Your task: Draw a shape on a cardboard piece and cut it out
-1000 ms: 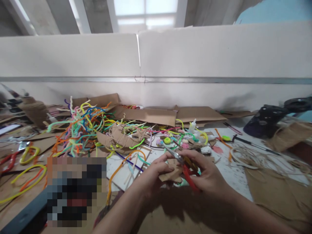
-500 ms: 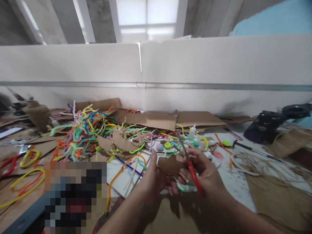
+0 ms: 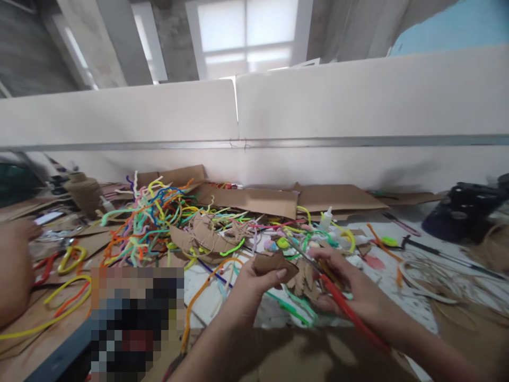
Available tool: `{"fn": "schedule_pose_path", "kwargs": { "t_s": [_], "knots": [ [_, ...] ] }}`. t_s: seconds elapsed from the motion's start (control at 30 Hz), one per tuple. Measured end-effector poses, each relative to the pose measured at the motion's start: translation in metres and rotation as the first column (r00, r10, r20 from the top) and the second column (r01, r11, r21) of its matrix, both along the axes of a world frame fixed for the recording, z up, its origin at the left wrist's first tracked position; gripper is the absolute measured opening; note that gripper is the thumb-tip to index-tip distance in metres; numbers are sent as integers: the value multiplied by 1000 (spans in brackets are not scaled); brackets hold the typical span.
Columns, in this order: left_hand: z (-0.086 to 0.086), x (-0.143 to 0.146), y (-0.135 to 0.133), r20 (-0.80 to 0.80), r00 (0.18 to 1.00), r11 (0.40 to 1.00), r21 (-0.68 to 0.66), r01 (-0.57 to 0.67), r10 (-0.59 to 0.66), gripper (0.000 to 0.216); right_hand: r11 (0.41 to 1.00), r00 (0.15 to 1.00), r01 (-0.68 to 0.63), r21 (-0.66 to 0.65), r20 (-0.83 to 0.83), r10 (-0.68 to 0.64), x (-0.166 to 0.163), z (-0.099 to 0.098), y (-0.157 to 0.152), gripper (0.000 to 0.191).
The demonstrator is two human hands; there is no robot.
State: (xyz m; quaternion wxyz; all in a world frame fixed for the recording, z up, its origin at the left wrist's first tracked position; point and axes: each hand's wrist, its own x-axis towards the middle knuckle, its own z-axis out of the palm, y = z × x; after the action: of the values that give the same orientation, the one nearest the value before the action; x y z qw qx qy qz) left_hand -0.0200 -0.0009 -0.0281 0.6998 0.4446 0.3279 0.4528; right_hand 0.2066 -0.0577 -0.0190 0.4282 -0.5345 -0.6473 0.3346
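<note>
My left hand [image 3: 252,284] is closed, its thumb pressing on a small dark-brown cardboard piece [image 3: 272,262]. Red-handled scissors [image 3: 342,297] are in my right hand [image 3: 350,281], their blades pointing up and left past the cardboard. Whether the blades are spread is hard to make out. Between my hands lie some crinkled cardboard scraps [image 3: 304,278]; whether my right fingertips touch them is unclear. Just beyond are a yellow-green pom-pom [image 3: 282,243] and green pipe cleaners [image 3: 296,307].
A tangled heap of coloured pipe cleaners [image 3: 145,223] rises at left, near a twine spool [image 3: 84,192]. Another person's arm [image 3: 14,270] reaches in from the left edge. Flat cardboard [image 3: 262,200] lies along the white partition [image 3: 358,106]. A glue bottle [image 3: 326,218] stands behind my right hand.
My hands have moved apart, the scissors shifting right and down. My left thumb has come over onto the cardboard piece. Another person's arm has appeared at left, and the view has shifted slightly.
</note>
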Motion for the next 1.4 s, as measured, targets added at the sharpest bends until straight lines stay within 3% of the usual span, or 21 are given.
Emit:
{"fn": "schedule_pose_path", "kwargs": {
  "t_s": [0.17,0.3,0.53,0.87,1.1,1.4],
  "knots": [
    [-2,-6,4,32,999,1000,15,-22,22,35,996,915,-66,-59,394,84,19,28,-1,67],
    [-8,-7,5,31,1000,999,41,2,-4,42,996,852,-69,-52,516,86,16,34,-3,60],
    [-8,-6,6,21,1000,998,62,4,-5,38,993,818,-114,-22,565,107,11,35,-5,52],
    [-8,-5,7,23,998,995,73,64,-66,38,971,740,-185,152,672,36,11,32,-8,48],
    [-11,-4,9,-17,998,995,84,60,-59,43,966,739,-198,165,673,36,11,33,-9,49],
    [2,-3,0,25,997,997,36,69,-70,44,970,779,-190,152,625,55,9,33,-7,45]
  ]
}}
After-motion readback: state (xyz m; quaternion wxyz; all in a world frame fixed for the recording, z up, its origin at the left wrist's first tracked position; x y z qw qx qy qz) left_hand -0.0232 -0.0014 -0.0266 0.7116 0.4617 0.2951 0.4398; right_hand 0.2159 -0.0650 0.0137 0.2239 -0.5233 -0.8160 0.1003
